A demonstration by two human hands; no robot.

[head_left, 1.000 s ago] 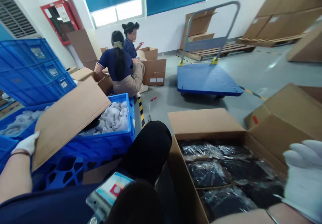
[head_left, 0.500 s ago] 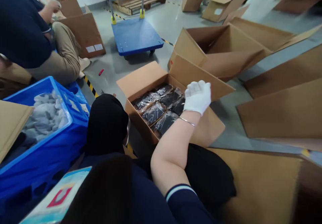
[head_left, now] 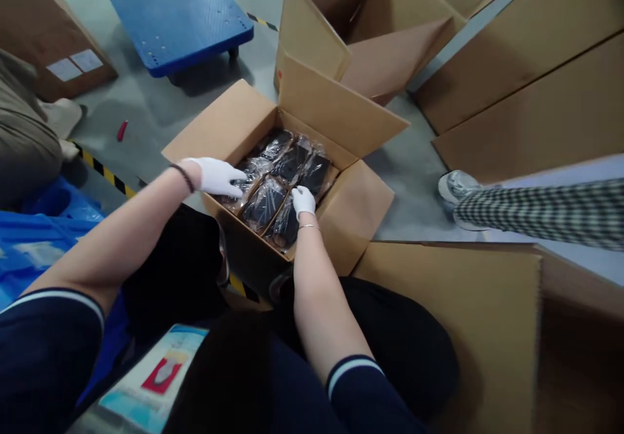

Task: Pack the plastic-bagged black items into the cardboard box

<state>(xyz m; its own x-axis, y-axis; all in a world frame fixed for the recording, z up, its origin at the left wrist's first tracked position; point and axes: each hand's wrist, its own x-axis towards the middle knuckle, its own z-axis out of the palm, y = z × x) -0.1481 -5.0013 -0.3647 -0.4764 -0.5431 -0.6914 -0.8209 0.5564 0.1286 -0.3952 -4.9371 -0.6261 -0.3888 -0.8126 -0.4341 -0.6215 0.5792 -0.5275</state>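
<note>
An open cardboard box stands before my knees. It holds several black items wrapped in clear plastic and set in rows with brown dividers. My left hand, in a white glove, reaches over the box's left side, its fingers stretched out above the wrapped items. My right hand, gloved too, is at the right-hand row with its fingers curled together against the plastic. Whatever lies between those fingers is hidden.
A large open carton stands behind the box, with cardboard panels to its right. A blue trolley is at the back left. A person's checked trouser leg enters from the right. A red cutter lies on the floor.
My left hand has come into view over the box. My right hand has lowered from above the box onto the wrapped items. The view has tilted down, and a person's leg has appeared at right.
</note>
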